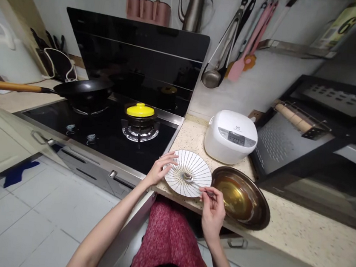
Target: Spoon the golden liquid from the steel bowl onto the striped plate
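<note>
A white plate (pixel 198 170) with dark lines radiating from its middle sits at the counter's front edge. My left hand (pixel 162 169) grips its left rim, fingers lying over the edge. Between the closed fingers of my right hand (pixel 212 210) is the handle of a spoon (pixel 188 177), whose bowl rests at or just above the plate's centre. Whether anything lies in the spoon is too small to tell. Just right of the plate, close to my right hand, stands a wide brown bowl (pixel 262 211) with a shiny amber inside.
Behind the plate stands a white rice cooker (pixel 231 137). The gas stove (pixel 109 143) at left bears a small pot with a yellow lid (pixel 140 110) and a black wok (pixel 84 90), its wooden handle pointing left. Utensils, including a ladle (pixel 211 78), hang on the wall.
</note>
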A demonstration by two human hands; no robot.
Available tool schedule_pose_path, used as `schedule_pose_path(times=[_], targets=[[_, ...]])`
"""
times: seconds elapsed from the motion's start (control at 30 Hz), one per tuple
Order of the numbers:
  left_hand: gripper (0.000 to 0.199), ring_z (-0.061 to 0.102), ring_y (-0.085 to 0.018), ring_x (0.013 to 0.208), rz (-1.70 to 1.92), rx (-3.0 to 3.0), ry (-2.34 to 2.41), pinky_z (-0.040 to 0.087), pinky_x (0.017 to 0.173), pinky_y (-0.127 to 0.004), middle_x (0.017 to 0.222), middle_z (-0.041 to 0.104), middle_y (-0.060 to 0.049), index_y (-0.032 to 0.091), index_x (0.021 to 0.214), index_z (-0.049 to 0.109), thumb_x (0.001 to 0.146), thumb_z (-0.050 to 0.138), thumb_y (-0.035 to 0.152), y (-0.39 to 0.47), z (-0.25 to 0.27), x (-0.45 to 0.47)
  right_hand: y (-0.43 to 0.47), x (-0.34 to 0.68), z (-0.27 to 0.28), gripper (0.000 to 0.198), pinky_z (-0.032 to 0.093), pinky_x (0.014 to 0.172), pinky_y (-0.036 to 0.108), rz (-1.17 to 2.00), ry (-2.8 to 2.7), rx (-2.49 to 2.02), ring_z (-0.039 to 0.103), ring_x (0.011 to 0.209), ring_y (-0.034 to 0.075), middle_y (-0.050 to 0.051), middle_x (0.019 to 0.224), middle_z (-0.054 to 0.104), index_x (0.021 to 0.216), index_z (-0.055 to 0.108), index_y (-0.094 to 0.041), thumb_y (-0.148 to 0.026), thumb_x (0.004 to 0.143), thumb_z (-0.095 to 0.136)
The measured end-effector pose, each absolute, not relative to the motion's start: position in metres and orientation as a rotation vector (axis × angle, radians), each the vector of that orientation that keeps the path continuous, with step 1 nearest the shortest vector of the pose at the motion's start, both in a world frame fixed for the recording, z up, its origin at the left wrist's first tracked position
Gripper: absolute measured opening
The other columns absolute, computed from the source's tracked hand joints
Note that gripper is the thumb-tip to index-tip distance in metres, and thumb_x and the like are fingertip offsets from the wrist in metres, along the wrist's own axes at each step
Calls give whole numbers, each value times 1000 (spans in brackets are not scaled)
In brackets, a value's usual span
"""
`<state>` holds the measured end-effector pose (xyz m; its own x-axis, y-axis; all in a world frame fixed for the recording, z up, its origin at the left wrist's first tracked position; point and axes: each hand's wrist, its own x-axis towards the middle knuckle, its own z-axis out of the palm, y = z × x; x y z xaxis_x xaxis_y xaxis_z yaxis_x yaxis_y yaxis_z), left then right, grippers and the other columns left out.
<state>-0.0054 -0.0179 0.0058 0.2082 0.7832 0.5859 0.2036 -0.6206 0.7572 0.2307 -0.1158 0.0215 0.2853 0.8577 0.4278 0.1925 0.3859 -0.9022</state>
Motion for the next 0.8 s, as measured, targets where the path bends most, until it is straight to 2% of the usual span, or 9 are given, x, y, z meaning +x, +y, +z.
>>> schedule_pose_path(times=[0.1, 0.2, 0.33, 0.4, 0.5, 0.6, 0.8], targets=[[26, 40, -35, 155, 1348, 1900, 1016, 30, 127, -56, 150, 62, -13, 20, 106, 80, 95, 60, 31, -23, 9, -4, -116, 236, 20, 22, 56, 67, 27, 686, -1192, -1117, 68, 73, 16, 7, 95, 78, 103, 70, -21, -41, 94, 68], [27, 45, -35, 152, 1269, 1853, 1096, 29, 128, -55, 154, 59, -12, 20, 107, 80, 90, 61, 24, -30, 11, -2, -115, 244, 16, 24, 55, 67, 27, 751, -1212, -1112, 66, 71, 15, 7, 96, 79, 102, 73, -20, -41, 95, 65], [37, 38, -33, 156, 1276, 1817, 1187, 25, 131, -54, 156, 57, -9, 19, 104, 80, 80, 54, 11, -37, 13, 2, -114, 251, 10, 23, 51, 61, 25, 844, -1264, -1052, 60, 64, 13, 4, 85, 75, 97, 76, -20, -39, 96, 63], [40, 44, -32, 153, 1290, 1813, 1213, 29, 129, -53, 154, 59, -10, 18, 104, 80, 78, 51, 8, -40, 14, 4, -113, 252, 7, 24, 51, 61, 25, 897, -1265, -1000, 59, 63, 13, 4, 85, 74, 95, 76, -21, -39, 98, 61], [41, 56, -31, 142, 1296, 1825, 1245, 36, 126, -51, 148, 65, -11, 18, 102, 81, 80, 48, 8, -45, 16, 7, -110, 251, 3, 26, 55, 63, 28, 955, -1241, -927, 63, 67, 14, 7, 99, 77, 93, 76, -21, -41, 99, 59], [39, 57, -31, 141, 1307, 1826, 1286, 37, 125, -50, 146, 66, -11, 18, 102, 81, 82, 48, 10, -48, 18, 8, -107, 251, -1, 28, 57, 66, 29, 990, -1239, -891, 65, 68, 15, 10, 107, 78, 92, 75, -21, -42, 99, 59], [29, 59, -32, 139, 1336, 1802, 1304, 38, 123, -51, 147, 65, -14, 17, 106, 81, 93, 56, 25, -53, 20, 8, -106, 251, -3, 29, 59, 67, 28, 989, -1232, -851, 68, 71, 16, 7, 92, 76, 95, 76, -21, -46, 98, 62]])
